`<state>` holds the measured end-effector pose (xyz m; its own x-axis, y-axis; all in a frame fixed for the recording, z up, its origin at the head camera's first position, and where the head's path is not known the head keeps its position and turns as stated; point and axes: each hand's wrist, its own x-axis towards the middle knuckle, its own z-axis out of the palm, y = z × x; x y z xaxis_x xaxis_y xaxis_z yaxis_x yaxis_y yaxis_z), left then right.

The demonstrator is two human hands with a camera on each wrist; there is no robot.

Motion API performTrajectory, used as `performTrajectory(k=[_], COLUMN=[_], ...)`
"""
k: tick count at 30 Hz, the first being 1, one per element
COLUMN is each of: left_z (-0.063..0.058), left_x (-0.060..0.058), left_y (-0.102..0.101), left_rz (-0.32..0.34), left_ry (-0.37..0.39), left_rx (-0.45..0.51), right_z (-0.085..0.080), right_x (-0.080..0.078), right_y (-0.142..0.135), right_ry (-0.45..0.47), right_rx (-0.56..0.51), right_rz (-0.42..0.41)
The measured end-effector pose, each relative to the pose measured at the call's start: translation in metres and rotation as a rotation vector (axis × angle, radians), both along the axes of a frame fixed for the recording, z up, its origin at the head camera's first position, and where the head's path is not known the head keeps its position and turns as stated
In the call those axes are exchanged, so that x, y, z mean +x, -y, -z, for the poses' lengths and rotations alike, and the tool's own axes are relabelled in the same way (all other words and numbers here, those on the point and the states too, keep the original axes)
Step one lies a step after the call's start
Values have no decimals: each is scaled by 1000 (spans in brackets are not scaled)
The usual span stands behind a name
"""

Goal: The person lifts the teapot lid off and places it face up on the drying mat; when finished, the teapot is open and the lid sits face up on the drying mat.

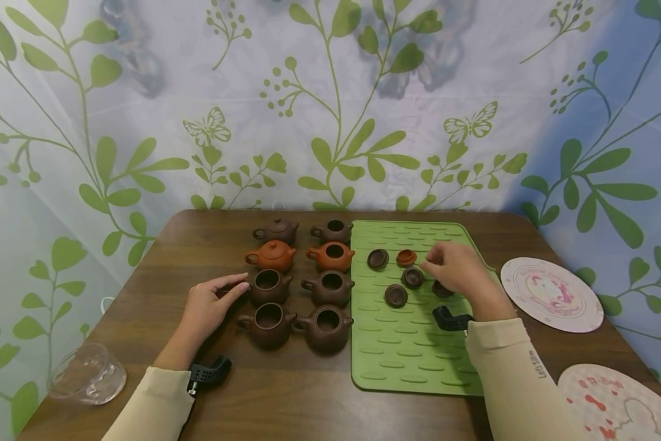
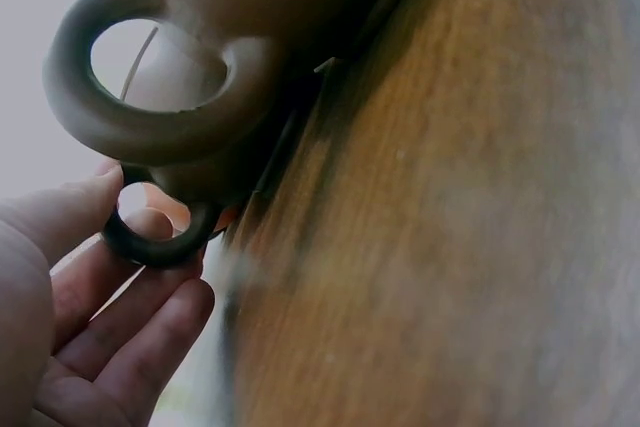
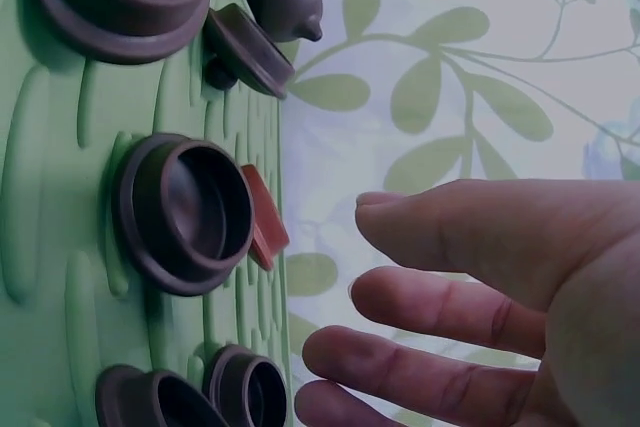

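Note:
My left hand (image 1: 211,303) is at the handle of a dark brown lidless teapot (image 1: 268,288) in the left column, thumb and fingers on either side of the handle (image 2: 160,247). In the left wrist view, a nearer teapot's handle (image 2: 75,77) stands in front. Over the green mat (image 1: 402,367) hovers my right hand (image 1: 459,269), holding nothing, its fingers apart in the right wrist view. Below it lie several loose lids: a dark lid (image 1: 413,278), an orange lid (image 1: 406,258) and others, such as the dark lid (image 1: 396,296). One dark lid (image 1: 443,290) is partly hidden by the hand.
Teapots stand in two columns left of the mat. At the back left, a brown teapot (image 1: 277,230) and an orange teapot (image 1: 272,255) wear lids. The orange teapot (image 1: 332,256) beside them is uncovered. A clear glass (image 1: 104,386) and two round mats (image 1: 528,306) flank the table.

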<state>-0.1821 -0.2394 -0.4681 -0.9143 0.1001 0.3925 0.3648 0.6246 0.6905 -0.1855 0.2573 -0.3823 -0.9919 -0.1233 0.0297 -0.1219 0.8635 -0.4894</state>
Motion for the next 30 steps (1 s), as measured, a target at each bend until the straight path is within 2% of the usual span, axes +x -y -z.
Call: performTrajectory(k=[4,11,16,24,26,30], left_z=[0,0,-3,-15,-18,-25], left_x=[1,0,-1,-12,-17,-25], left_y=[0,0,-2,-2,0,7], left_rz=[-2,-13,-10,-19,-31,-54], left_ry=[10,33,41,5,22,114], left_rx=[15,36,66,84,78,71], right_z=[0,0,-1,-6,-6,-5], right_x=[-1,-6,-9,-16,-19,-25], right_y=[6,22,34,58,65,82], right_ry=[-27,9,-3,-17,-23,-56], right_rx=[3,-33,-51,-35,-38,-60], right_rz=[-2,-14,-30,-73,-95,-153])
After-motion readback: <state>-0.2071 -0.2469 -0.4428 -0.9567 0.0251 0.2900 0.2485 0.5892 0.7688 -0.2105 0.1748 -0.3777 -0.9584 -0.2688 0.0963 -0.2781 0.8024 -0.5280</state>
